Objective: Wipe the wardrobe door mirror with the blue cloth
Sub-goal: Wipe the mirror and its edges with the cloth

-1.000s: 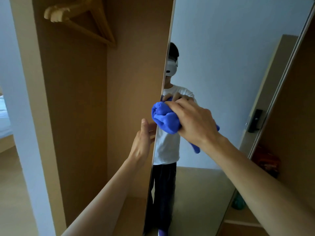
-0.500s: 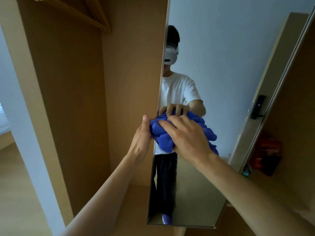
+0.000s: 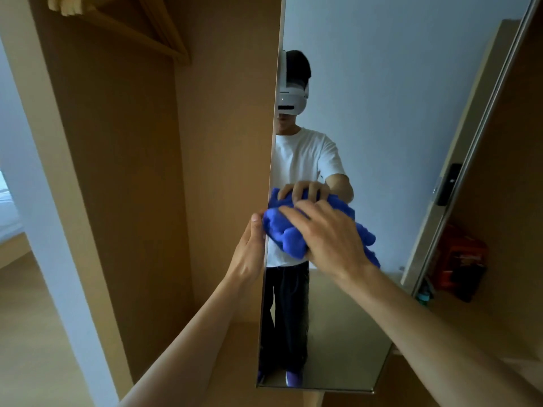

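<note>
Bed (image 3: 8, 218): a pale sliver at the far left, beyond the wardrobe's side panel.
Hanger (image 3: 123, 24): wooden, hanging at the top of the open wardrobe (image 3: 141, 177); only its lower part is in view.
Left hand (image 3: 249, 254): mine, laid flat against the back of the door right at its near edge. The fingers point straight up and are closed round nothing. One fingertip sits just beside the cloth.
Blue cloth (image 3: 283, 239): bunched into a thick wad and pressed on the glass at the mirror's left edge, about halfway up. A loose tail trails down to the right past my wrist.
Right hand (image 3: 329, 239): mine, on top of the wad with the fingers spread and bent over it, holding it against the glass. In the reflection the fingertips curl over the cloth's upper rim.
Mirror (image 3: 396, 136): a tall pane on the wardrobe door, standing open and angled towards me. Its lower edge shows near the bottom of the view.
Reflection (image 3: 302, 160): me, cut off by the left edge of the glass, in a white T-shirt, dark trousers, purple shoes and a white headset.
Dark fitting (image 3: 448, 183): small and black, seen in the glass near the right edge.
Red box (image 3: 461, 259): on a shelf just past the mirror's right edge; too blurred to read.
</note>
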`<control>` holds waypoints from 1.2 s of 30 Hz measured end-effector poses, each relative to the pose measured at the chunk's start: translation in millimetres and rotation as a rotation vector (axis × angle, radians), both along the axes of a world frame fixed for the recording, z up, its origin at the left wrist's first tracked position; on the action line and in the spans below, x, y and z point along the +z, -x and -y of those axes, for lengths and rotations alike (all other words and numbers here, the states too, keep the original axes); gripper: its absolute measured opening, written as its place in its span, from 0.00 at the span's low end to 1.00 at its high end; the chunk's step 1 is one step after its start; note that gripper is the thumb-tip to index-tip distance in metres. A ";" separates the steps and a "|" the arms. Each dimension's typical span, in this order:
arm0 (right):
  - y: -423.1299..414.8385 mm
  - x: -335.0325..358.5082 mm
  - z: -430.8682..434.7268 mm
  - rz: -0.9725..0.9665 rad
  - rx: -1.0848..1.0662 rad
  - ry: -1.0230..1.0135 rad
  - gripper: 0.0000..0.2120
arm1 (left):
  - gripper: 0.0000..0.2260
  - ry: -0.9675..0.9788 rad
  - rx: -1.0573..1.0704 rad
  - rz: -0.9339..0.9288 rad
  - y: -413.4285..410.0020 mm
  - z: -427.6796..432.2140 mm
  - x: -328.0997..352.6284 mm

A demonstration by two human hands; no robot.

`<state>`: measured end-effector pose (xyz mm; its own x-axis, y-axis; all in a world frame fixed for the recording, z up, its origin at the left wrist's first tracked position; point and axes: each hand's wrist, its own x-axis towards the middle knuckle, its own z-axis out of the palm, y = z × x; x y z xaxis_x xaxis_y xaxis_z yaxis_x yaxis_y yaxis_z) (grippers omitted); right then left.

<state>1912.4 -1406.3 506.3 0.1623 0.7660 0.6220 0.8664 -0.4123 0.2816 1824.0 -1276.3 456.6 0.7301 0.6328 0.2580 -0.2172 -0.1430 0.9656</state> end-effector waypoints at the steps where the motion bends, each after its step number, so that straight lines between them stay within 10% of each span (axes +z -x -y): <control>1: -2.2 10.7 1.1 0.012 -0.008 -0.024 0.11 | 0.18 -0.010 0.004 -0.010 0.3 2.0 0.1; 20: -14.9 -41.4 21.0 0.035 -0.040 0.077 0.19 | 0.17 -0.169 0.160 0.026 -10.9 14.0 -22.0; 36: -44.4 58.7 49.9 0.194 -0.086 -0.109 0.15 | 0.20 -0.255 0.188 0.007 -8.2 32.2 -17.4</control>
